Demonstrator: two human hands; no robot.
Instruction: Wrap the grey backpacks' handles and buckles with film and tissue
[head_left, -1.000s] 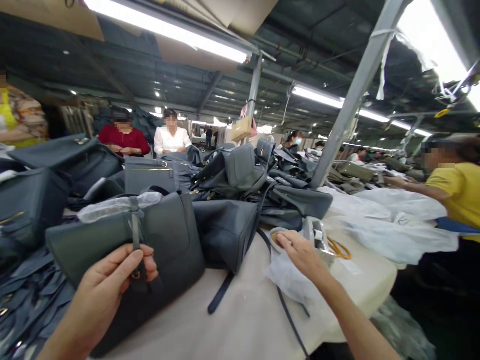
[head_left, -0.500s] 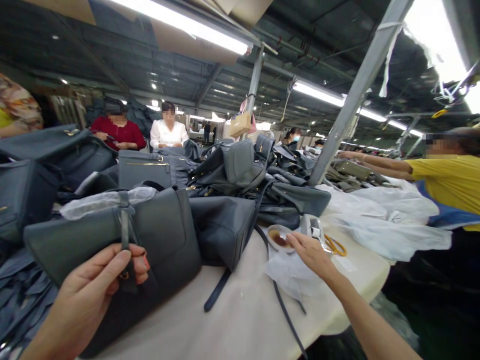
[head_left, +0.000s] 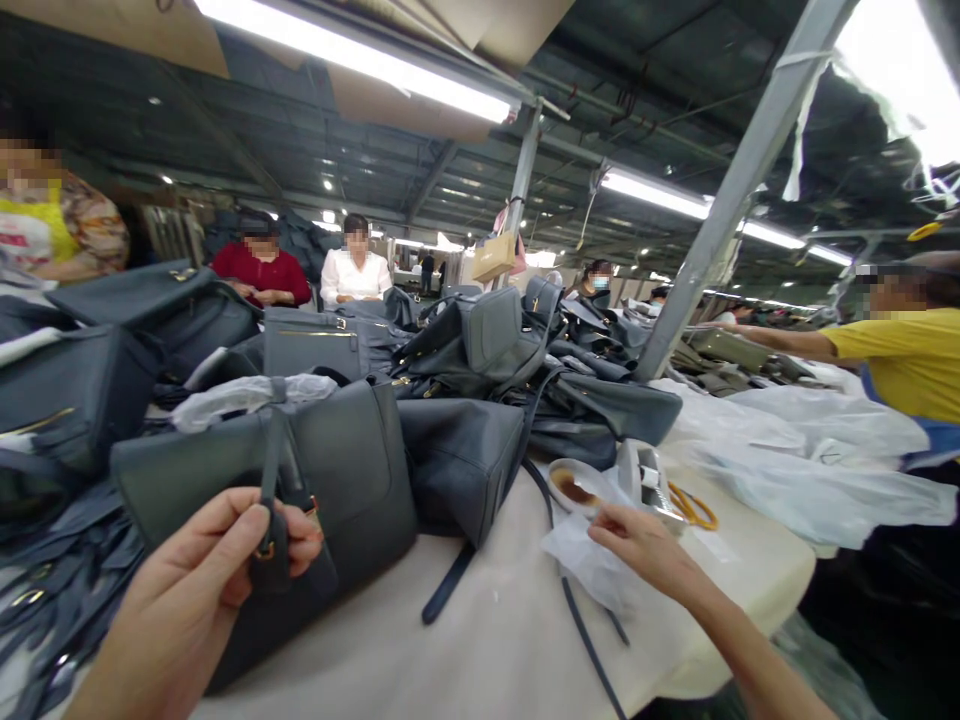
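My left hand [head_left: 238,545] pinches a dark strap [head_left: 271,465] with a small gold buckle, at the front of a dark grey-blue leather bag [head_left: 352,465]. The bag stands on the table, and clear plastic wrap [head_left: 251,397] covers its handle. My right hand [head_left: 637,545] is at the near side of a small white bowl [head_left: 553,480] of brown liquid, above a crumpled white sheet [head_left: 574,550]. Its fingers are curled together with the index finger foremost; whatever they hold, if anything, is too small to make out. A tape dispenser [head_left: 643,475] stands just behind this hand.
Dark bags [head_left: 465,450] are heaped behind and to the left. Loose straps [head_left: 581,625] trail over the pale tabletop [head_left: 390,640]. Orange-handled scissors [head_left: 694,508] lie by the dispenser. White plastic sheets [head_left: 817,460] and a slanted metal post [head_left: 739,190] are at right. Several co-workers sit or stand around.
My right hand has drawn back from over the bowl toward me, its fingers more curled. My left hand keeps its hold on the strap. The view has swung a little to the left.
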